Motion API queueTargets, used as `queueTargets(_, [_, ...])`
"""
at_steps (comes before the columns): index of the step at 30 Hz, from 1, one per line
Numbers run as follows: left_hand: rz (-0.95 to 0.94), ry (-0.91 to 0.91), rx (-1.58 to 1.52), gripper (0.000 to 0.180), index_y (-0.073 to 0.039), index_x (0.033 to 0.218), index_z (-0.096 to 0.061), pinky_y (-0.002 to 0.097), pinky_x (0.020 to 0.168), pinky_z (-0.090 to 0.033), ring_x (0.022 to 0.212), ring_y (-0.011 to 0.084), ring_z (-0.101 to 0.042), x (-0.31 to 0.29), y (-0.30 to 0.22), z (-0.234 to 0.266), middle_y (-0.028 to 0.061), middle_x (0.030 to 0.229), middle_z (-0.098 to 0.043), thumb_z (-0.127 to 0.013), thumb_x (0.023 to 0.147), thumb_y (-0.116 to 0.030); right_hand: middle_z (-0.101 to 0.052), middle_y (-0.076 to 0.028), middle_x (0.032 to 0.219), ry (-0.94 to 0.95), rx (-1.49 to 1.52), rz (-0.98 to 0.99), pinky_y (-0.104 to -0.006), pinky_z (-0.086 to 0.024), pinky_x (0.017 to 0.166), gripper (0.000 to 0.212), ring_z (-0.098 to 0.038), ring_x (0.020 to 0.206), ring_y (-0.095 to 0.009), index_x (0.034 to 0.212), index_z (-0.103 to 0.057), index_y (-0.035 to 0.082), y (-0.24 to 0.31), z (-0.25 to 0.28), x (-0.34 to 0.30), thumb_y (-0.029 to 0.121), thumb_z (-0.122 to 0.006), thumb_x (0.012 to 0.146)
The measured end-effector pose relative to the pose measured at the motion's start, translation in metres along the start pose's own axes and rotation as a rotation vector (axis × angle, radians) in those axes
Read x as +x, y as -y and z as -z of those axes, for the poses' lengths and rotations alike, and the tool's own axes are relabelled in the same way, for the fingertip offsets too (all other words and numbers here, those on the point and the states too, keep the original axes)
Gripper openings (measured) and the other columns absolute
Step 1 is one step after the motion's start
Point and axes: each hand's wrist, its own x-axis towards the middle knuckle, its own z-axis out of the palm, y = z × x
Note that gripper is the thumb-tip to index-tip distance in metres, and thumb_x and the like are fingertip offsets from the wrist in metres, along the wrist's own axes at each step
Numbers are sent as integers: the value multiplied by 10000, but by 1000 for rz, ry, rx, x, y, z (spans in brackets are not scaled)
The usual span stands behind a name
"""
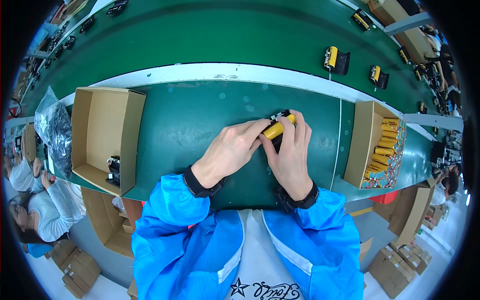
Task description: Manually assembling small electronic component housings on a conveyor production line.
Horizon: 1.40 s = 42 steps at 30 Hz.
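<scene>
Over the green bench, both my hands close around a small black plastic housing (274,144) with a yellow cylindrical battery (274,131) lying in it. My left hand (231,148) grips the housing at its left end, fingertips pressed along the upper edge. The fingers of my right hand (291,152) curl over the battery's right end, with the thumb against its lower side. Part of the housing is hidden beneath my fingers. To the right, an open cardboard box (358,145) holds several yellow batteries (385,152). On the left, a black housing (114,171) lies in another cardboard box (102,125).
A white rail (225,71) divides the bench from a green conveyor (215,32), where housings with yellow batteries (330,58) lie. A clear bag of dark parts (54,132) sits beyond the left box. Another person (50,210) sits at far left. Cartons (392,270) stand on the floor.
</scene>
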Motion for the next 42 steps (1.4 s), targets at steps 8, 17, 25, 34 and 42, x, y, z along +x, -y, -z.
queueTargets(8, [62, 167, -152, 419, -36, 1181, -665, 367, 662, -546, 787, 329, -659, 24, 5, 12, 153, 1029, -675, -754, 773, -71, -379, -267, 1363, -76, 22, 21, -488, -415, 964, 639, -425, 1158, -440, 1308, -427, -78, -5, -10, -5, 68, -765, 786])
queueTargets(17, [226, 315, 87, 393, -11, 1062, -693, 420, 729, -527, 822, 364, -640, 51, -10, -5, 169, 947, -655, -769, 704, -155, -395, -306, 1344, -12, 70, -45, -499, -410, 969, 709, -431, 1127, -448, 1341, -397, -90, -10, 6, -3, 40, -756, 744])
queueTargets(25, [367, 325, -15, 325, -4, 928, -637, 395, 633, -499, 721, 287, -637, 76, -10, -21, 143, 783, -641, -792, 681, -148, -357, -361, 1418, -15, 71, -9, -500, -419, 992, 739, -445, 1160, -467, 1351, -399, -93, -28, 15, -7, 65, -767, 731])
queueTargets(34, [174, 519, 179, 388, 10, 1047, -556, 408, 681, -477, 809, 303, -617, 102, -28, -56, 180, 886, -624, -759, 784, -191, -555, -265, 1279, 22, 219, 31, -442, -437, 1021, 486, -540, 1138, -401, 1207, -574, -44, -87, 125, -7, 61, -737, 761])
queueTargets(42, [46, 374, 512, 440, 76, 1182, -480, 440, 852, -494, 975, 392, -585, 96, -72, -73, 244, 1054, -580, -647, 901, -219, -675, -134, 936, 102, -431, -345, -434, -456, 892, 215, -578, 976, -349, 967, -706, 32, -173, 265, -53, 105, -720, 765])
